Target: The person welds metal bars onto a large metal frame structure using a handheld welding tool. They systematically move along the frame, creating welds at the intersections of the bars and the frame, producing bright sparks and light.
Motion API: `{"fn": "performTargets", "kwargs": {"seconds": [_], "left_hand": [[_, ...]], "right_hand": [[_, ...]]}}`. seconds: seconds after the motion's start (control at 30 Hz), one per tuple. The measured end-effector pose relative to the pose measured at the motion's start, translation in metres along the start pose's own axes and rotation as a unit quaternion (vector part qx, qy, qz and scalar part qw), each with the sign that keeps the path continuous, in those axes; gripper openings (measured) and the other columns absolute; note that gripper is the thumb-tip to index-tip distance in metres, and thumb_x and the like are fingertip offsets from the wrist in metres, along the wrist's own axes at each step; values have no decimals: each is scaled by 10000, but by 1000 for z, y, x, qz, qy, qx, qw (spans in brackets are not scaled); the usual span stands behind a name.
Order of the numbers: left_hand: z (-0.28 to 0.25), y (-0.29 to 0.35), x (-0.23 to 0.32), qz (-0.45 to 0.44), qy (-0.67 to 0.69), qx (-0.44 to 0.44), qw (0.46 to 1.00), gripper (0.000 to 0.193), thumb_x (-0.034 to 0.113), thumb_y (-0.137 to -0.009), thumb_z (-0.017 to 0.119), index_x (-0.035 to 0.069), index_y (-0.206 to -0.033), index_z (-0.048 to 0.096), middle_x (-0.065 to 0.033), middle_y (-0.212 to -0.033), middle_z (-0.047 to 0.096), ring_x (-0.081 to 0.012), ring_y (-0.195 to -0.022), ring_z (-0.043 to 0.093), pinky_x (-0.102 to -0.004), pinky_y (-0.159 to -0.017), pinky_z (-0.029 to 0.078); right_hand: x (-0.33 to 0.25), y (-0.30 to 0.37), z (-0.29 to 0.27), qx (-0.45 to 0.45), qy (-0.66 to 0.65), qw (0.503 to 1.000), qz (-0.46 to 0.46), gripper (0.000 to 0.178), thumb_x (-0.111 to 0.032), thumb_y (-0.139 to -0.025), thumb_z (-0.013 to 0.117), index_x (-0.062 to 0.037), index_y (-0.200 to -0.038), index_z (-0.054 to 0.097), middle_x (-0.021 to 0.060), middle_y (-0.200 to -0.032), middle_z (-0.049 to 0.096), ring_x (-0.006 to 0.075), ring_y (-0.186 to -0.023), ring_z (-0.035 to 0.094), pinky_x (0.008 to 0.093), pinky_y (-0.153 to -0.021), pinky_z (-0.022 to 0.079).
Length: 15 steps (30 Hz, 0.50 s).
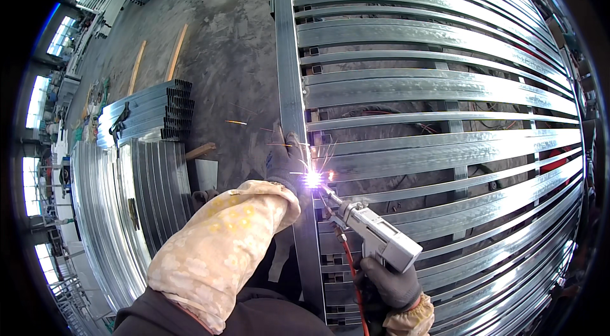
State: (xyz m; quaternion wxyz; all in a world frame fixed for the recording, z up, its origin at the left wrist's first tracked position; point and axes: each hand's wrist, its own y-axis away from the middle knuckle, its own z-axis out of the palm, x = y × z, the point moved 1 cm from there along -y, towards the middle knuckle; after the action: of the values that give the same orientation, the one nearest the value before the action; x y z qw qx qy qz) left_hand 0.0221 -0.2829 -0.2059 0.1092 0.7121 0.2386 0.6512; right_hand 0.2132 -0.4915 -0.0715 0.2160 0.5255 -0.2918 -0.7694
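My gloved right hand (391,282) is closed round the handle of a silver handheld welding gun (381,234). The gun's nozzle points up and left at a bright white-violet weld spot (312,178) on a long galvanized metal rail (290,69). Sparks fly up and left from that spot. My gloved left hand (283,158) grips the rail's left side just beyond the spot, with its fingers partly lost in glare. A pale patterned sleeve cover (225,228) wraps my left forearm. Many flat metal slats (406,88) meet the rail on its right.
An orange-red hose (353,279) runs down from the gun. Stacked metal profiles (121,202) lie at the left, with another bundle (143,114) behind. Wooden strips (177,50) lie on the grey concrete floor (222,25). Dark cables (375,112) show beneath the slats.
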Motion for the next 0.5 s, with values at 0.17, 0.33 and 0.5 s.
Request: {"fn": "performTargets", "kwargs": {"seconds": [0.17,0.33,0.5], "left_hand": [[15,10,18,81,-240,14,967,396,313,-1084,445,105,-1418,489,-124,-1166,671,-220,-992,651,-360,-838,530],[3,3,14,112,-306,66,943,396,296,-1080,430,67,-1392,512,-176,-1151,665,-260,-999,660,-390,-886,515],[11,5,11,112,-306,47,944,408,309,-1069,431,89,-1401,514,-177,-1175,667,-302,-1052,660,-418,-921,506]], "right_hand": [[4,0,-6,14,17,1000,5,269,-99,-924,665,28,-1155,611,61,-788,686,129,-711,686,275,-642,546],[5,1,-4,-9,8,1000,-1,356,-100,-923,674,36,-1237,575,66,-818,688,134,-715,689,276,-644,549],[6,4,-6,8,8,1000,9,432,-112,-921,689,41,-1298,544,77,-873,688,139,-732,693,281,-654,555]]}}
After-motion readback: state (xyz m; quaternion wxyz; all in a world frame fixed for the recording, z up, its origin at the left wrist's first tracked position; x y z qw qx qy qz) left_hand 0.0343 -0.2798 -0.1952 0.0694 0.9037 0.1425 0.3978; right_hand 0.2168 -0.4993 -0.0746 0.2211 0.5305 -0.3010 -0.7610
